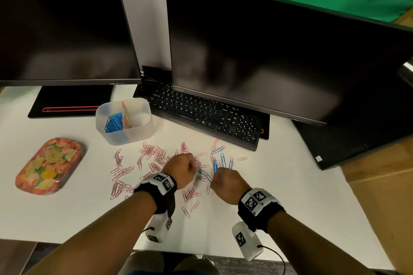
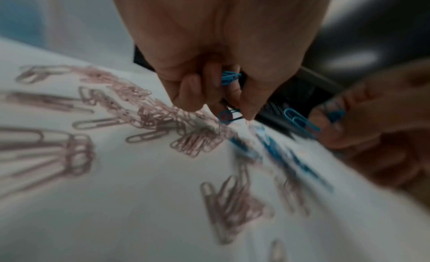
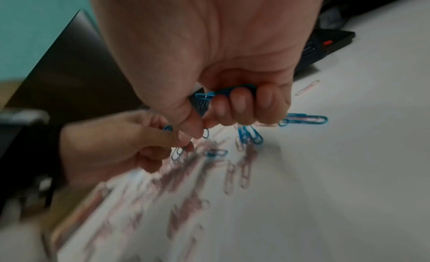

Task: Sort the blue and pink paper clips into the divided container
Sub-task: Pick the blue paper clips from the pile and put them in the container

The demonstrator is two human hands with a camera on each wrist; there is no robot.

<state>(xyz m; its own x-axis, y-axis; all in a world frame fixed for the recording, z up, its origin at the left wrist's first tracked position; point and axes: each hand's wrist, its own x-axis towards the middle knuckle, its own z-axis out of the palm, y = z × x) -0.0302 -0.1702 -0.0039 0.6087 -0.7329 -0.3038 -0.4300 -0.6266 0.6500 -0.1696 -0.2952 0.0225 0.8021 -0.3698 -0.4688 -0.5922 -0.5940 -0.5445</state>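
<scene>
Both hands, left hand [image 1: 180, 169] and right hand [image 1: 225, 182], are pinching blue clips [image 2: 229, 76] with curled fingers, gathering several per trip from the pink clips [image 1: 154, 154], while the container [image 1: 125, 121] is standing at 11 o'clock, blue already inside.

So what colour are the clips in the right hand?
Blue paper clips in the right hand, clearest in the right wrist view.

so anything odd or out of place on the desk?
Nothing damaged. Pink paper clips lie strewn loose across the desk, expected mid-sort. The divided container holds only blue clips, left of its divider; the other compartment looks empty.
</scene>
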